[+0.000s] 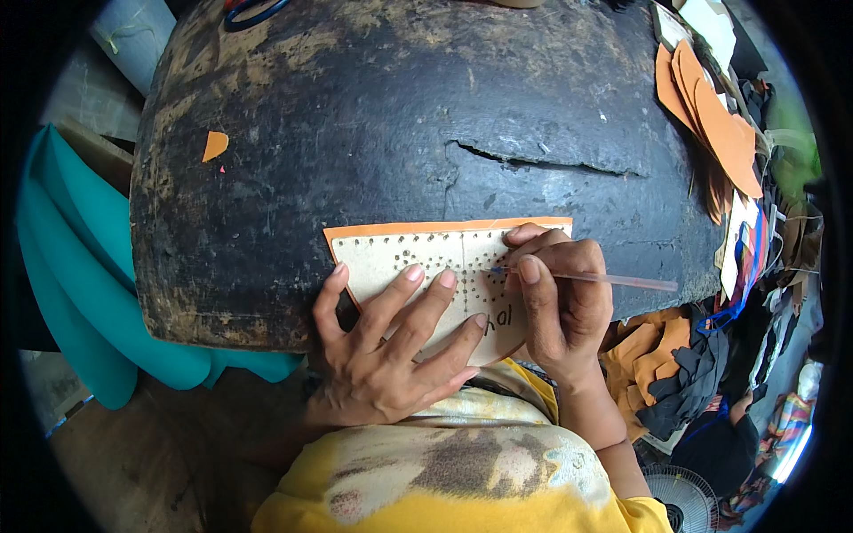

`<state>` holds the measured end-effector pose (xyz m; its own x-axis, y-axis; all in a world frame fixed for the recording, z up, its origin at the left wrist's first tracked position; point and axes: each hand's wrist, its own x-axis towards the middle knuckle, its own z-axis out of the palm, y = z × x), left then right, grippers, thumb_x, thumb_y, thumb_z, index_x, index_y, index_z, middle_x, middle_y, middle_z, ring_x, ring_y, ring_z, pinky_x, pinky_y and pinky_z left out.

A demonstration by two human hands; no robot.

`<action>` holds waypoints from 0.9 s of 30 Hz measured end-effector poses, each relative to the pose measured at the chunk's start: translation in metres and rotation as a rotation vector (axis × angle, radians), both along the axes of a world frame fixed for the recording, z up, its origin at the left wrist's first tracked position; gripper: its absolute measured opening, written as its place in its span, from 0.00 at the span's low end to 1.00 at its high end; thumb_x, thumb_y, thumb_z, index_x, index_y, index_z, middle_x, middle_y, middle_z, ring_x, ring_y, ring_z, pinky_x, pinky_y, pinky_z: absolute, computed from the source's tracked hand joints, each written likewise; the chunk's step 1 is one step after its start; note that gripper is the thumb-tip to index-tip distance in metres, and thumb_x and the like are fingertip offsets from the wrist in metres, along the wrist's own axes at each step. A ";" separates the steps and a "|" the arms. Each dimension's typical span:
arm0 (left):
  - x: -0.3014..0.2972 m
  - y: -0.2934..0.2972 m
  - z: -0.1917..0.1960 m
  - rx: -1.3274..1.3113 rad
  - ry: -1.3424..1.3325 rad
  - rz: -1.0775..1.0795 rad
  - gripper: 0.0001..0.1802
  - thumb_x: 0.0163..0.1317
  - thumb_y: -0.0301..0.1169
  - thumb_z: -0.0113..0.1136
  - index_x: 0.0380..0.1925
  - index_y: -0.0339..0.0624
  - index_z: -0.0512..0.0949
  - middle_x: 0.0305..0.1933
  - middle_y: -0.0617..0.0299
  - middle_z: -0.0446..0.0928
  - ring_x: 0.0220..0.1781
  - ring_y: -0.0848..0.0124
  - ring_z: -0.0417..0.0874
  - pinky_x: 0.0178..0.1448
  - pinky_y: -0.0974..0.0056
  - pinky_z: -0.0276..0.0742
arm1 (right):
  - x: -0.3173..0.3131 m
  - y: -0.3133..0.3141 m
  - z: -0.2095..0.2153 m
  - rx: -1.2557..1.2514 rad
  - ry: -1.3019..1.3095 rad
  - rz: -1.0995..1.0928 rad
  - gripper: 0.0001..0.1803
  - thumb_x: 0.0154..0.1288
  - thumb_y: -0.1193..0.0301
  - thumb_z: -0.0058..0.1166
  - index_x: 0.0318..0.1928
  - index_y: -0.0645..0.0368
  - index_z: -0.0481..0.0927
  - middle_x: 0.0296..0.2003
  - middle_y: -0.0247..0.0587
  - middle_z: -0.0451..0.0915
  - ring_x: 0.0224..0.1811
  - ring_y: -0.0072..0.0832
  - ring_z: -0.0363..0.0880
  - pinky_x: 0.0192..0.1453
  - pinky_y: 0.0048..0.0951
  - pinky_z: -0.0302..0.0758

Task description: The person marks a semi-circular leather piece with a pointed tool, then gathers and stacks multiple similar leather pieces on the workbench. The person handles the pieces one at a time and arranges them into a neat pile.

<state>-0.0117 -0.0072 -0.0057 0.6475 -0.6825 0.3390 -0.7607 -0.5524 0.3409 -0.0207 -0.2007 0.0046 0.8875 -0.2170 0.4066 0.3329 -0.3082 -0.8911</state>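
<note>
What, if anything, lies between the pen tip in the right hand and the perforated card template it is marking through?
Nothing visible. The right hand holds the pen with its tip directly on the template. The left hand presses the template flat, fingers spread left of the tip, not across it.

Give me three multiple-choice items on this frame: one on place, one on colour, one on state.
1. Where does the perforated card template lie?
A. On an orange sheet on the dark work surface
B. On the teal cloth
C. On the stack of orange pieces at right

2. What colour is the sheet under the template?
A. Teal
B. Orange
C. White

3. What is the left hand doing?
A. Holding scissors
B. Hanging off the table
C. Pressing flat on the template, fingers spread

Answers:
1 A: the template sits on the orange sheet atop the dark work surface.
2 B: an orange edge shows along the template's top and left.
3 C: the spread fingers rest on the card while the right hand holds a thin pen to it.
</note>
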 end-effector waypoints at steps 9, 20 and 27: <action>-0.001 0.000 0.000 0.006 0.018 0.001 0.24 0.49 0.59 0.68 0.44 0.68 0.82 0.64 0.66 0.73 0.68 0.64 0.69 0.71 0.31 0.48 | -0.003 -0.002 -0.003 -0.025 0.022 -0.047 0.05 0.64 0.88 0.52 0.37 0.68 0.74 0.29 0.42 0.73 0.32 0.32 0.75 0.47 0.38 0.76; 0.001 0.001 0.001 0.008 0.023 -0.011 0.24 0.47 0.59 0.69 0.44 0.68 0.82 0.63 0.66 0.74 0.68 0.64 0.68 0.71 0.31 0.48 | -0.003 -0.001 0.000 -0.066 0.017 -0.057 0.08 0.60 0.89 0.55 0.35 0.66 0.74 0.29 0.45 0.73 0.31 0.34 0.74 0.44 0.36 0.75; 0.002 0.002 0.001 0.017 0.009 -0.023 0.25 0.47 0.59 0.70 0.45 0.69 0.83 0.64 0.65 0.73 0.68 0.64 0.68 0.72 0.31 0.47 | -0.002 -0.001 -0.003 -0.159 0.051 -0.068 0.06 0.64 0.88 0.53 0.35 0.65 0.73 0.28 0.41 0.73 0.27 0.30 0.72 0.33 0.31 0.70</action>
<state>-0.0102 -0.0050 -0.0052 0.6343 -0.7033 0.3209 -0.7704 -0.5404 0.3384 -0.0229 -0.2019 0.0021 0.8933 -0.2135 0.3955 0.2622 -0.4671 -0.8444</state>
